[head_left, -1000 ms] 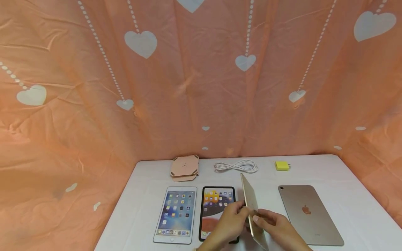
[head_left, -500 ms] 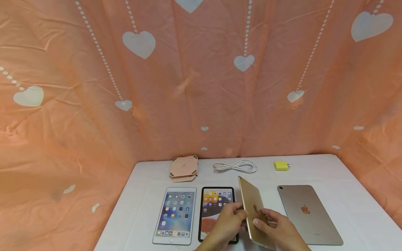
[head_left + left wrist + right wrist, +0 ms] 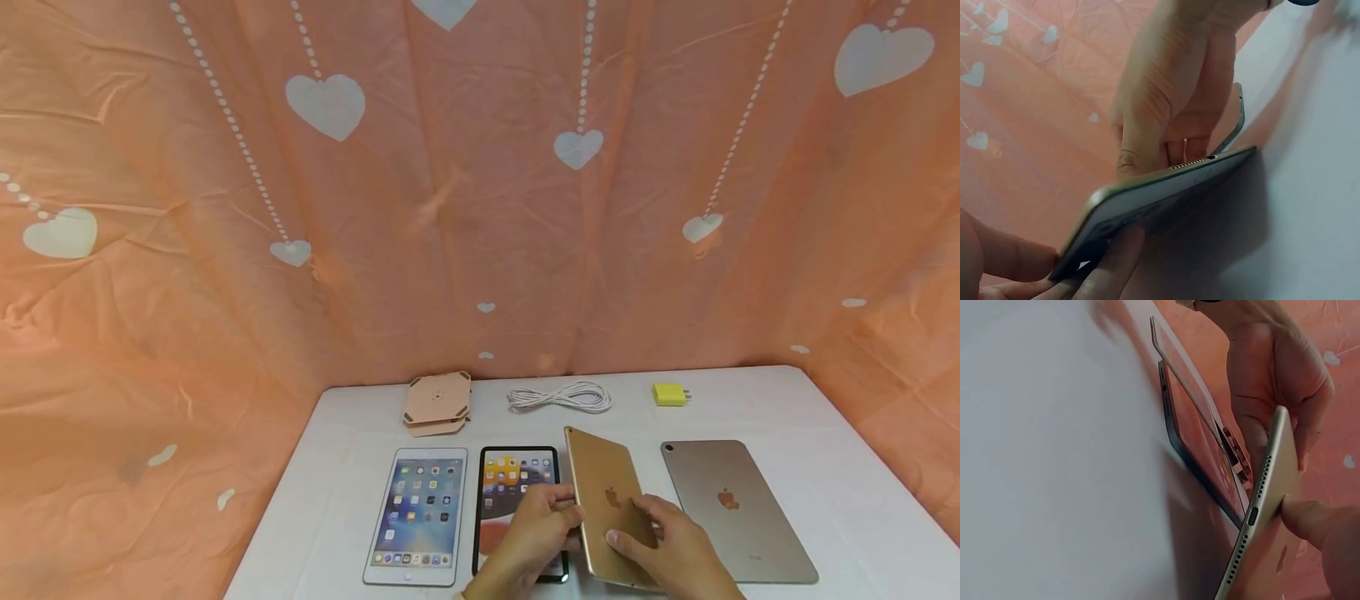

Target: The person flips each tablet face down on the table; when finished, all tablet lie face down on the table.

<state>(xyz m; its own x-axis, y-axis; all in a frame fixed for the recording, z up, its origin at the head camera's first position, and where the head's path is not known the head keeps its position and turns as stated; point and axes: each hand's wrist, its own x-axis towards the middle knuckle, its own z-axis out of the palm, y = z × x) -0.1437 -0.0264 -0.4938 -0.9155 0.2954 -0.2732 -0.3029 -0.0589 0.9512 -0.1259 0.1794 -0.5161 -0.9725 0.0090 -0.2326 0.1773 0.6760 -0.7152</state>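
Note:
A gold tablet (image 3: 609,467) is held tilted between both hands, its back with the apple logo turned up toward the head camera. My left hand (image 3: 531,533) pinches its left long edge. In the left wrist view, the left fingers (image 3: 1113,265) lie across the screen side. My right hand (image 3: 678,542) grips it from the right, thumb (image 3: 1310,519) pressed on the back. The bottom edge, with speaker holes and a charging port (image 3: 1252,516), faces the right wrist camera. Most of the screen is hidden from above.
A white tablet (image 3: 416,517) and a black-framed tablet (image 3: 498,500) lie screen up to the left. A grey tablet (image 3: 750,533) lies face down to the right. Behind are a folded pink stand (image 3: 437,398), a coiled white cable (image 3: 558,397) and a yellow charger plug (image 3: 669,394).
The gold tablet has turned from nearly edge-on to a lower tilt, so its back now shows broadly. Both hands have kept hold of it, the right thumb lying on the back.

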